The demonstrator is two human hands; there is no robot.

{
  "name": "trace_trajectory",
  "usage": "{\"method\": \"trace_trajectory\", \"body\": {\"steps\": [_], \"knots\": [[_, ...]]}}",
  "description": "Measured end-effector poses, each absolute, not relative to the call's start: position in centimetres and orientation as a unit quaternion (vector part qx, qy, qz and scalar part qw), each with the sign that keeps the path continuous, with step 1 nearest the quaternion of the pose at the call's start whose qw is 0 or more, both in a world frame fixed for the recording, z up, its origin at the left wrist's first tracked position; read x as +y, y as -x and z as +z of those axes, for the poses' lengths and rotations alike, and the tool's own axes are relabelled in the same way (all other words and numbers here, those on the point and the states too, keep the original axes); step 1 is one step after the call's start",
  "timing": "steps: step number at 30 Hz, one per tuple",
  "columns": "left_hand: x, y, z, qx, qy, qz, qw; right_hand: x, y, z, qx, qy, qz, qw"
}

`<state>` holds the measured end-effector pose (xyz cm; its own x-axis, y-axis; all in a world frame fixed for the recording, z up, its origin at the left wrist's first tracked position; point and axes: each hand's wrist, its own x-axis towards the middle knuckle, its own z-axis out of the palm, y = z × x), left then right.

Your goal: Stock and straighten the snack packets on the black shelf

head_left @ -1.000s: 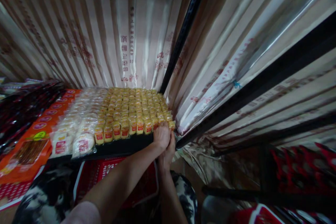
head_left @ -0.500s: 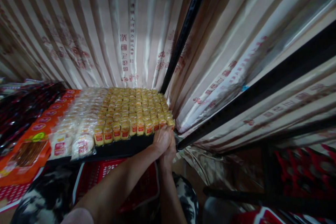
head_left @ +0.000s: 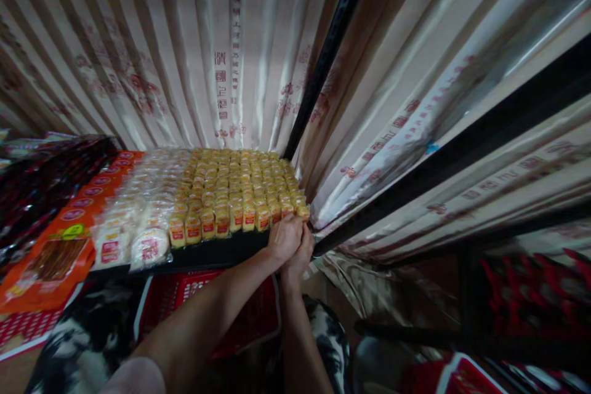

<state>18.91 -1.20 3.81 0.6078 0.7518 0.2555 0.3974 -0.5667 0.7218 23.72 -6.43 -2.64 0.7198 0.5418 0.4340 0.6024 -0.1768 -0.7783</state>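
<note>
Both hands, left hand (head_left: 285, 237) over right hand (head_left: 299, 253), touch yellow packets (head_left: 240, 188) filling black tray (head_left: 217, 253).

yellow packets (head_left: 240, 188), orange pouches (head_left: 55, 252); red basket (head_left: 249, 314)

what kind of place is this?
Likely a shop or stockroom aisle: a black shelf packed with rows of small yellow snack packs, orange packets beside them, and a red basket below the two hands.
</note>
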Motion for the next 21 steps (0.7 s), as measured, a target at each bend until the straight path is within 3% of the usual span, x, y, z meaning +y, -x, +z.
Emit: {"method": "trace_trajectory", "body": {"steps": [6,10,12,16,20,21], "knots": [[-2.5,-14.6,4.1,0.35,-0.805,0.349,0.329,-7.4,-19.8,0.3,-0.357,0.747,-0.027,0.559],[-4.2,-9.2,3.3,0.394,-0.756,0.395,0.342,-8.6,-17.9,1.2,-0.482,0.699,0.058,0.525],[-5.4,-5.9,2.4,0.401,-0.753,0.387,0.35,-9.2,-17.2,1.5,-0.55,0.659,0.158,0.487],[-7.5,0.0,-0.9,0.461,-0.755,0.28,0.374,-9.2,-16.0,0.9,-0.645,0.574,0.4,0.306],[-8.2,2.4,-5.5,0.45,-0.745,0.166,0.464,-7.8,-14.7,-2.4,-0.685,0.607,0.402,-0.029],[-8.1,2.3,-6.6,0.451,-0.725,0.158,0.495,-7.5,-14.4,-3.6,-0.68,0.614,0.395,-0.07]]}}
